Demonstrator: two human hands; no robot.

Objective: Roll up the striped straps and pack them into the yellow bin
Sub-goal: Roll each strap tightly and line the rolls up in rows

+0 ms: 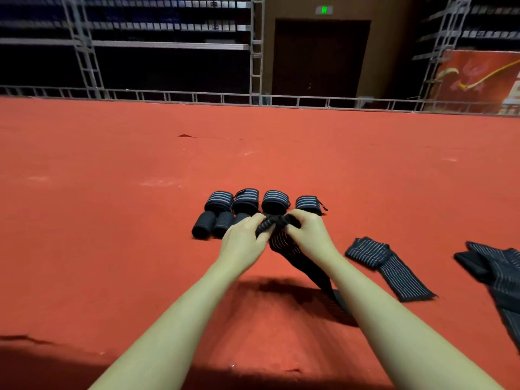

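A black strap with thin white stripes (284, 243) is held up over the red carpet. My left hand (244, 237) and my right hand (309, 229) both pinch its bunched far end, and its tail runs back toward me between my forearms. Just beyond my hands stand several rolled straps (246, 199) in two short rows. An unrolled strap (385, 266) lies flat to the right. More loose straps (498, 274) are heaped at the right edge. No yellow bin is in view.
Red carpet (140, 220) covers the floor all around. A low metal truss rail (197, 97) runs along its far edge, with dark tiered seating and a dark doorway (320, 60) behind. A red banner (478, 80) hangs at the far right.
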